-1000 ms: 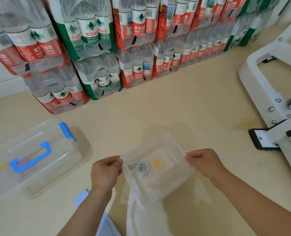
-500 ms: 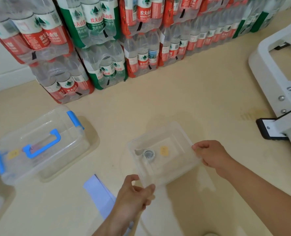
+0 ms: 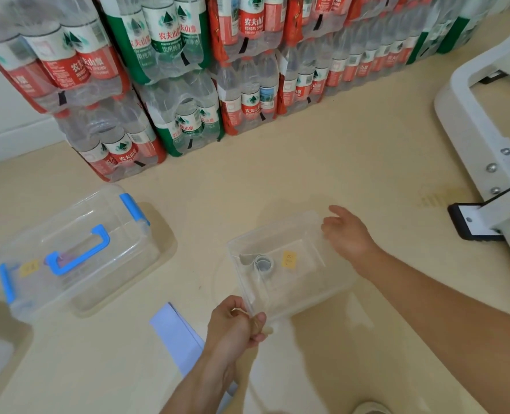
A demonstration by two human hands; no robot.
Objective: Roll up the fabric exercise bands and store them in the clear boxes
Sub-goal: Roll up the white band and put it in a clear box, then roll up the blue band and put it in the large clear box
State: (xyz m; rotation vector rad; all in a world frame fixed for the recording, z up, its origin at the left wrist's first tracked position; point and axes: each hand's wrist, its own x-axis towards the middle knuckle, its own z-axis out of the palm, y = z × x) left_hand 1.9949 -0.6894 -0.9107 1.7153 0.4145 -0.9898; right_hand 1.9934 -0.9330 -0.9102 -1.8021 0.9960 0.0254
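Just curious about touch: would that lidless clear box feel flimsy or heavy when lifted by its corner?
Probably light: the clear box is thin see-through plastic holding only a small roll. It may flex or tip, since the left hand pinches one corner.

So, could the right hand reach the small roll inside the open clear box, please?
Probably yes: the clear box has no lid, nothing covers the roll, and the right hand is open at its rim. The left hand only grips the near corner.
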